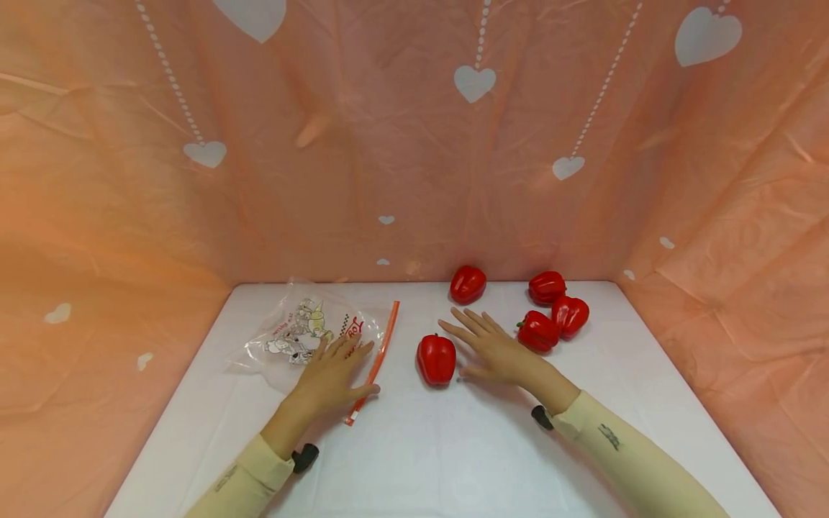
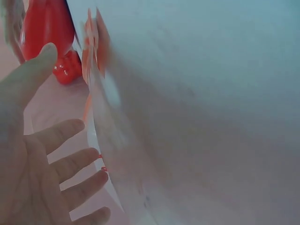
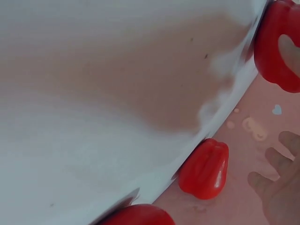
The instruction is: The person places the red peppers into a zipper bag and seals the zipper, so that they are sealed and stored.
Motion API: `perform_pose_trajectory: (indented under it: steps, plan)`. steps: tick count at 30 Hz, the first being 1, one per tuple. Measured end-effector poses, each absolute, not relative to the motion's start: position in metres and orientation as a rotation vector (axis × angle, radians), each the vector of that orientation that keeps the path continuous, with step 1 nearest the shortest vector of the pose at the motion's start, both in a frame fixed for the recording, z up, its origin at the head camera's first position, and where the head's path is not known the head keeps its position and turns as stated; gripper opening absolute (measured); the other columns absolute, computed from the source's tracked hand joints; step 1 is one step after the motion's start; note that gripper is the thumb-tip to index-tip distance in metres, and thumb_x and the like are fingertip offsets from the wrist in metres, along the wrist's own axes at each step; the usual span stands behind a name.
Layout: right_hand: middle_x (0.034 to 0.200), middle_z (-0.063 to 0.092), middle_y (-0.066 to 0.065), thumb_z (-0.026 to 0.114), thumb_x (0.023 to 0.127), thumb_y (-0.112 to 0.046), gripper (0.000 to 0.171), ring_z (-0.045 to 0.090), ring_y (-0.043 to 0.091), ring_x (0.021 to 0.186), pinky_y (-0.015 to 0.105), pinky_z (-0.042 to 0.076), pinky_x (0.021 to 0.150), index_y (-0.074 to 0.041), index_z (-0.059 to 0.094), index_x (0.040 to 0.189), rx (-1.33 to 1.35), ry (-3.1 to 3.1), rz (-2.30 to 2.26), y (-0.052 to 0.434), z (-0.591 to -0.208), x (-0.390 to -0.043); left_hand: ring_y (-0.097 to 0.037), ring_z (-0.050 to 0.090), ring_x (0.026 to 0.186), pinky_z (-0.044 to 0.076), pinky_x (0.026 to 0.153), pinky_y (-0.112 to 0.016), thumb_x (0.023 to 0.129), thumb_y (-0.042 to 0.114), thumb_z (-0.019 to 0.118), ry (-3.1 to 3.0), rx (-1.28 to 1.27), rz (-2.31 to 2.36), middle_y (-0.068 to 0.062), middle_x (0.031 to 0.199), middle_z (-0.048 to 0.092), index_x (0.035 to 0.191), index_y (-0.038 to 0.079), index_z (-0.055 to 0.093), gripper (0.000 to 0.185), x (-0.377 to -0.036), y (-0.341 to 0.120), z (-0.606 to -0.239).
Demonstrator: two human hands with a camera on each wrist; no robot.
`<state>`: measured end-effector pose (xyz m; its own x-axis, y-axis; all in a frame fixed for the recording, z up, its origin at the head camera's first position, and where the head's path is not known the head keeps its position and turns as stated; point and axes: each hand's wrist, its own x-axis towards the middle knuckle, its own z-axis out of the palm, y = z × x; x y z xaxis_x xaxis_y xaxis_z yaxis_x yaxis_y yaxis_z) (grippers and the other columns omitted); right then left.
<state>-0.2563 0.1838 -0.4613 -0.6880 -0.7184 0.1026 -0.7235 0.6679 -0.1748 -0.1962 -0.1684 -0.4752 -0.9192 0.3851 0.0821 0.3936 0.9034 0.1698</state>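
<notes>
A clear zip bag (image 1: 304,332) with a cartoon print and a red zip strip (image 1: 378,360) lies on the white table (image 1: 453,460). My left hand (image 1: 333,374) rests flat on the bag's near edge with its fingers straight; the left wrist view shows the same hand (image 2: 42,159) with spread fingers beside the zip strip (image 2: 96,47). A red bell pepper (image 1: 436,358) stands between my hands. My right hand (image 1: 492,349) lies open just right of it, its thumb close to the pepper. In the right wrist view its fingertips (image 3: 281,192) hover near another pepper (image 3: 205,168).
More red peppers sit at the back: one alone (image 1: 468,284), and three grouped to the right (image 1: 547,287), (image 1: 570,315), (image 1: 537,331). A pink cloth with white hearts (image 1: 414,144) walls the table on three sides.
</notes>
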Motion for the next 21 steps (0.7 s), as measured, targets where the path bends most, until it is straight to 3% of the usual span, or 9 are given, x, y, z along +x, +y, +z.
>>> perform_pose_trajectory:
  steps: [16, 21]
  plan:
    - [0.168, 0.014, -0.002, 0.078, 0.087, -0.027, 0.096, 0.016, 0.025, 0.152, 0.049, 0.024, 0.119, -0.045, 0.015, 0.158, 1.244, -2.919, 0.339, 0.166, -0.465, -0.261, -0.038, 0.033, 0.145, 0.023, 0.117, -0.057, 0.088, 0.051, 0.071, -3.107, -0.660, -0.244, -0.017, 0.157, 0.037, 0.147, 0.012, 0.050, 0.073, -0.197, -0.165, -0.474]
    - [0.168, 0.010, -0.004, 0.078, 0.086, -0.019, 0.098, 0.019, 0.026, 0.152, 0.050, 0.031, 0.116, -0.042, 0.016, 0.159, 1.301, -2.888, 0.284, 0.164, -0.465, -0.261, -0.036, 0.037, 0.143, 0.028, 0.115, -0.057, 0.089, 0.046, 0.071, -3.143, -0.646, -0.286, -0.016, 0.156, 0.040, 0.145, 0.014, 0.052, 0.067, -0.197, -0.164, -0.473]
